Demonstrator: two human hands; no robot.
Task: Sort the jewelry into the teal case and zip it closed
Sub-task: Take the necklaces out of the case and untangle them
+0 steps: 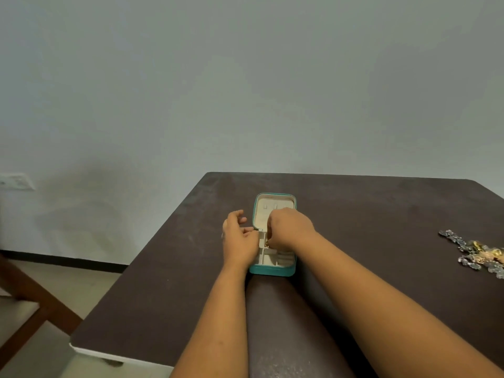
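The teal case [272, 270] lies open on the dark table [169, 290], its cream lid lining [275, 205] facing up at the far end and cream compartments at the near end. My right hand [290, 230] is over the middle of the case, fingers pinched on a small gold jewelry piece [266, 243] just above the compartments. My left hand [240, 238] rests against the case's left edge, its fingers touching the rim near the hinge. A heap of silver and gold jewelry [477, 252] lies far right on the table.
The table's left edge and near-left corner [81, 347] drop off to a tiled floor. A wooden chair [30, 304] stands at the lower left. A plain wall rises behind the table.
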